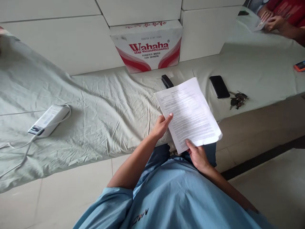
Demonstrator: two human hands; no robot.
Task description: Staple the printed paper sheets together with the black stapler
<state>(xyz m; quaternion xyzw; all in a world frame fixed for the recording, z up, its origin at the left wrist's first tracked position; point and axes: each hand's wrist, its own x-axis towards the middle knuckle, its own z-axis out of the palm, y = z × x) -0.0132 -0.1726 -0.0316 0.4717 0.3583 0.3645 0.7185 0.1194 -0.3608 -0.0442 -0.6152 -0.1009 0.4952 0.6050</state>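
Hands: both clamped on one sheaf of printed paper (189,113), held up above the lap, in front of the table (100,127) edge.
Left hand (162,125): grips the sheaf's left edge, thumb on top of the page, fingers behind.
Right hand (197,156): pinches the sheaf's bottom edge, thumb on the printed face.
Paper: white, dense small print, tilted, lower right corner curling down.
Just beyond left hand: black stapler (167,81) on the cloth, partly hidden by the sheaf's top edge.
Beyond right hand: black phone (219,86) lying flat, face up; bunch of keys (238,100) just beside it, to the right.
Further back: red and white carton marked "Wahaha" (147,46), standing against the white wall panels.
Far left of hands: white power bank (49,120) on the cloth, white cable (23,144) looping off it toward the table edge.
Table cover: pale green cloth, wrinkled.
Far right edge: orange device (300,66), only partly in view.
Top right corner: another person's hands (271,20) in red sleeves, on a paper; well apart from the wearer's hands.
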